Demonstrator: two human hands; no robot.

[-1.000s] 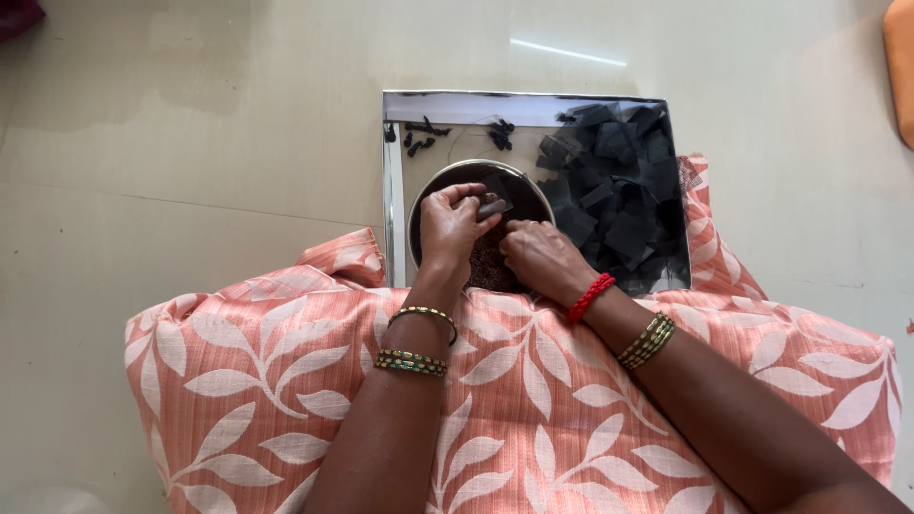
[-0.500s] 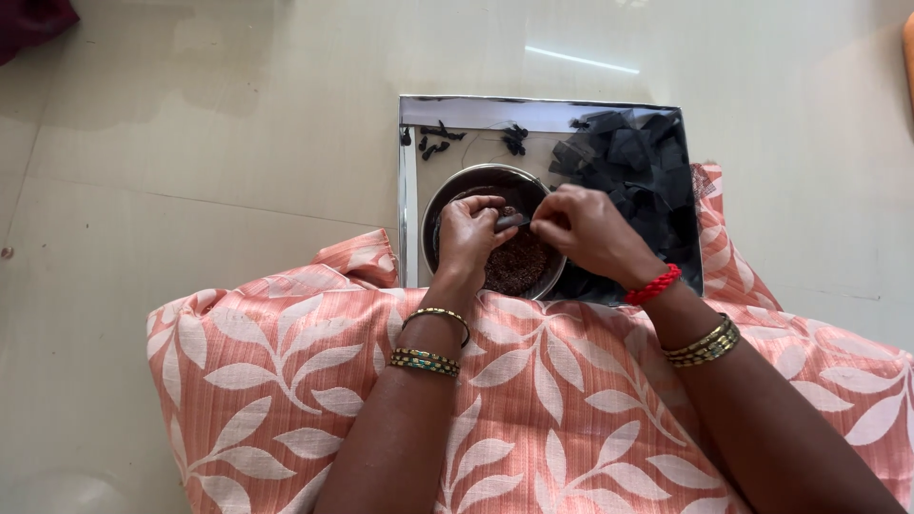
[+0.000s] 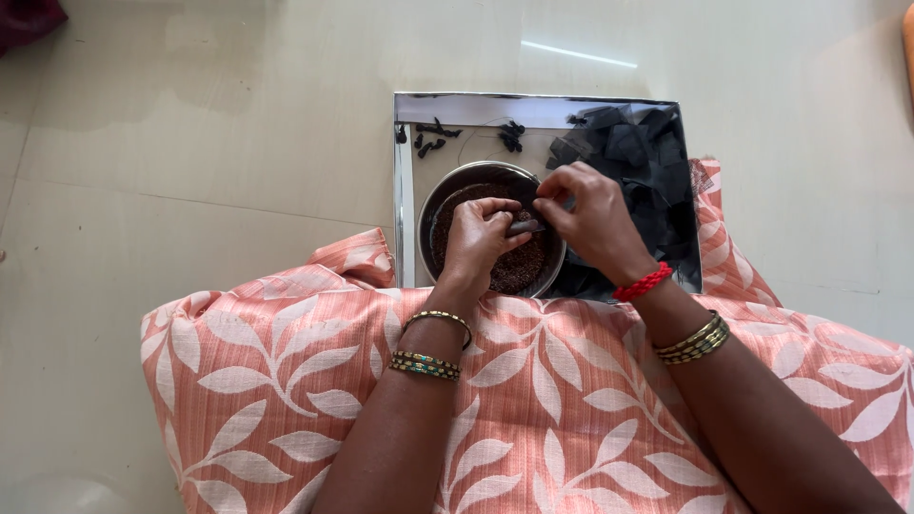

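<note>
Both hands meet over a round steel bowl (image 3: 440, 195) filled with small dark brown seeds (image 3: 519, 269). My left hand (image 3: 479, 238) pinches a small dark piece (image 3: 525, 227) between its fingertips, just above the seeds. My right hand (image 3: 588, 221) grips the other end of the same piece. The bowl stands on a square steel tray (image 3: 405, 200) on the floor. A heap of black fabric pieces (image 3: 640, 152) fills the tray's right side, partly hidden by my right hand.
Several small dark rolled bits (image 3: 433, 136) lie along the tray's far edge. A peach cloth with white leaf print (image 3: 276, 371) covers my lap in front of the tray. Pale floor tiles (image 3: 190, 143) surround everything. A dark red cloth (image 3: 24, 17) sits at the top left corner.
The view has shifted slightly, so tray and bowl sit a little lower in the frame. My right hand has lifted from the bowl's rim and come up to meet the left over the seeds.
</note>
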